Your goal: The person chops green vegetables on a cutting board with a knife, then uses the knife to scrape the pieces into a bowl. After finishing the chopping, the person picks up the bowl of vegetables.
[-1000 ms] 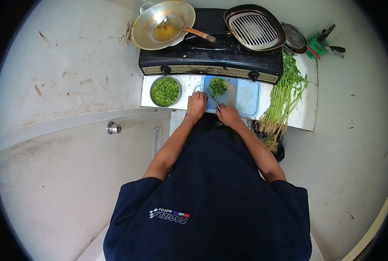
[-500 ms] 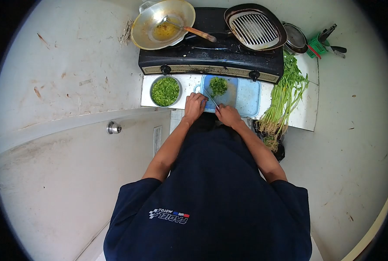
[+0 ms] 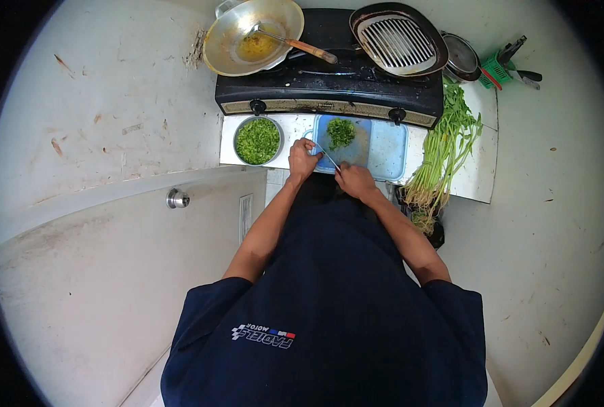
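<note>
My right hand [image 3: 355, 181] is closed round the handle of a knife [image 3: 328, 157], whose blade points up and left over a blue cutting board [image 3: 359, 156]. At the board's left edge, beside the blade, my left hand [image 3: 304, 161] has its fingers bent together; whatever they may hold is too small to make out. A small heap of chopped greens [image 3: 340, 133] lies on the board above the knife. Left of the board stands a round bowl [image 3: 258, 141] full of chopped greens.
A black stove [image 3: 329, 95] behind the board carries a wok [image 3: 220, 47] with a wooden-handled spatula [image 3: 313, 51] and a grill pan [image 3: 397, 44]. Long leafy greens [image 3: 444, 150] lie at the right. Behind them are a lidded pot [image 3: 460, 54] and a green basket [image 3: 496, 70] with knives.
The fingers of my left hand have shifted slightly up and left, a little away from the blade. My right hand has barely moved.
</note>
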`<state>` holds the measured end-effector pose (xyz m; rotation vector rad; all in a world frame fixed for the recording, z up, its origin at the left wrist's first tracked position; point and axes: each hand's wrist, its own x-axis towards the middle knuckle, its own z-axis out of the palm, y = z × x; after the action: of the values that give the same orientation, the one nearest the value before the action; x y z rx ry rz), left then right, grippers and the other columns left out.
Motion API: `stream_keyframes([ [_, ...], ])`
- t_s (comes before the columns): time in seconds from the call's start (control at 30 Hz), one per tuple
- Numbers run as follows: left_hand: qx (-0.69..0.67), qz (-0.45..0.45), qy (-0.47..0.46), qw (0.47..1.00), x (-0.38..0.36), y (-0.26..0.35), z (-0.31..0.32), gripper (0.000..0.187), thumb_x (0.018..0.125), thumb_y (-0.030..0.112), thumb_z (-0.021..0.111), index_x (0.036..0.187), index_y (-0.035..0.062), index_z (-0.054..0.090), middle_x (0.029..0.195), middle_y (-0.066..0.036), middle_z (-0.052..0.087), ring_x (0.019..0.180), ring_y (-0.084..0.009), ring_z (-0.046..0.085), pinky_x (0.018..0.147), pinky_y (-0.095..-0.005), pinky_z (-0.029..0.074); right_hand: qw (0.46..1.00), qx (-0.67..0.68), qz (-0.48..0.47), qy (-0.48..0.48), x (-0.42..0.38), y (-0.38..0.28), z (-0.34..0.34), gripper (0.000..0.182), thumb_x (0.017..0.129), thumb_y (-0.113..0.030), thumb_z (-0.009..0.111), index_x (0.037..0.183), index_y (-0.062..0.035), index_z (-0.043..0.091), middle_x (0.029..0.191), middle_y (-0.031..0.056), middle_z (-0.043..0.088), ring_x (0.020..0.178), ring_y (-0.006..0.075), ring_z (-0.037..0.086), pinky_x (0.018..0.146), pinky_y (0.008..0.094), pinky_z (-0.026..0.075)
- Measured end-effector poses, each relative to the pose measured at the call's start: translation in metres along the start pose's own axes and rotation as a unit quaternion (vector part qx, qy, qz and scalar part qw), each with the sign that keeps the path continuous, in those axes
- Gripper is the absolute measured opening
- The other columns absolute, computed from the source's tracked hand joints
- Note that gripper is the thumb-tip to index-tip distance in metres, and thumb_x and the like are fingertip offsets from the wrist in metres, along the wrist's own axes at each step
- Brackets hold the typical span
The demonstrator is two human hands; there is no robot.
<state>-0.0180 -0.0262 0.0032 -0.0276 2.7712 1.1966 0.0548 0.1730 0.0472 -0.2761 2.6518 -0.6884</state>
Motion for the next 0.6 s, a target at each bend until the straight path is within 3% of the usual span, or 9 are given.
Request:
stream_keyframes([
  [0.2, -0.039, -0.046, -0.009, 0.998, 0.002, 0.001, -0.003, 0.047, 0.063, 0.020, 0.096, 0.094, 0.0005, 0.066, 0.093, -0.013, 0.065, 0.087, -0.0266, 0.064, 0.082, -0.0376, 0.054, 1.000, -0.026, -0.006, 0.011, 0.001, 0.001, 0.003, 0.032, 0.100, -0.029, 0.054, 0.097, 0.0004, 0.065, 0.081, 0.0226, 0.073, 0.078, 0.0395, 0.074, 0.072, 0.0510, 0.059],
  [0.6, -0.056, -0.108, -0.023, 0.992, 0.000, -0.008, -0.002, 0.053, 0.063, 0.027, 0.098, 0.093, -0.0005, 0.065, 0.091, -0.013, 0.066, 0.085, -0.0266, 0.065, 0.080, -0.0365, 0.054, 1.000, -0.015, 0.010, 0.019, 0.001, 0.002, 0.003, 0.032, 0.100, -0.028, 0.056, 0.099, 0.0032, 0.063, 0.080, 0.0248, 0.072, 0.077, 0.0423, 0.073, 0.071, 0.0517, 0.058],
])
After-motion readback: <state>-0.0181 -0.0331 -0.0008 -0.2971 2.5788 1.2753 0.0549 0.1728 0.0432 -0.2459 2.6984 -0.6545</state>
